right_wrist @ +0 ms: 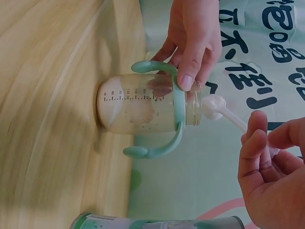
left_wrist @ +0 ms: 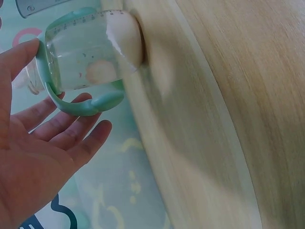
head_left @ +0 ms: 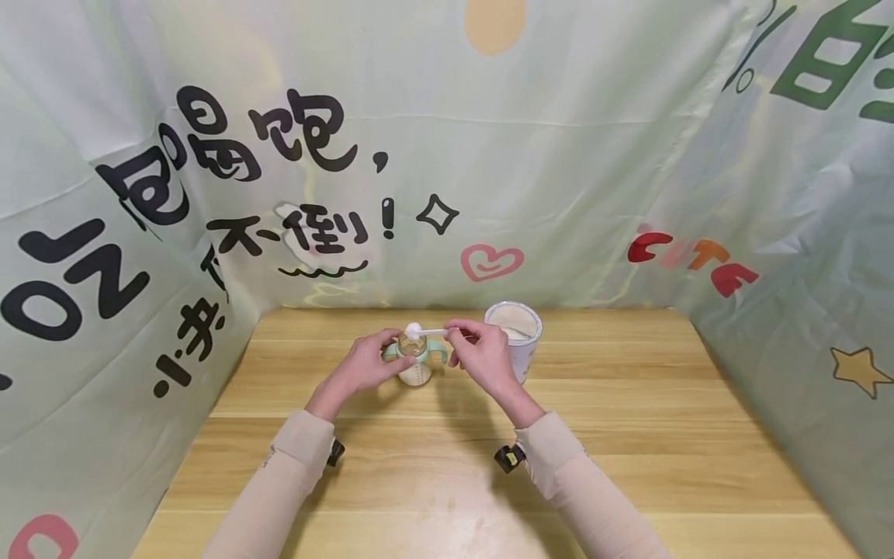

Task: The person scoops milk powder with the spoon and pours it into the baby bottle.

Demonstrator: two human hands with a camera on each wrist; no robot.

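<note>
A clear bottle with green handles stood upright on the wooden counter, just left of an open tin of pale powder. The bottle held a little powder at its base, as the right wrist view showed. The left hand steadied the bottle from the left, thumb on the green collar and fingers lying nearly straight along the glass and one handle; the left wrist view showed those fingers relaxed behind the handle, the grip apart rather than clamped. The right hand pinched the stem of a white scoop between thumb and curled fingers, that grip together on the stem. The scoop's bowl, heaped with powder, sat directly at the bottle's open mouth. A printed green cloth enclosed the counter on three sides.
</note>
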